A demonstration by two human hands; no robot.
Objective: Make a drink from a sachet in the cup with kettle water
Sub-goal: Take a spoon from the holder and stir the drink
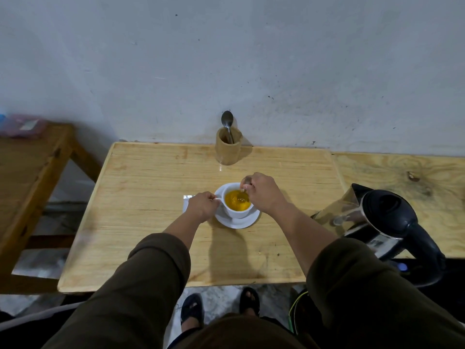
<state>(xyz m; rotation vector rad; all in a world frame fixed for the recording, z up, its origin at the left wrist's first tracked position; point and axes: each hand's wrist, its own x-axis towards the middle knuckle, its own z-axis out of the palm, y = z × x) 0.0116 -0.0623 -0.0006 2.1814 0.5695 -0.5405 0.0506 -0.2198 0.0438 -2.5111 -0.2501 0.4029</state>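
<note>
A white cup (pixel 236 212) stands on a white saucer (pixel 236 222) in the middle of the wooden table (pixel 151 222). Orange-yellow liquid (pixel 236 201) fills it. My left hand (pixel 202 206) pinches the cup's handle at its left side. Over the cup's right rim, my right hand (pixel 264 195) holds a spoon (pixel 242 196), whose blurred bowl dips into the drink. A silvery sachet (pixel 187 200) lies flat just left of the cup, mostly hidden behind my left hand. The glass kettle (pixel 372 220) with black lid and handle sits on its base at the right.
A bamboo holder (pixel 228 149) with another spoon (pixel 227 120) stands at the table's back edge against the wall. A second wooden table (pixel 30 172) is at the left with a pink box (pixel 24 125). A plywood surface (pixel 415 177) adjoins on the right.
</note>
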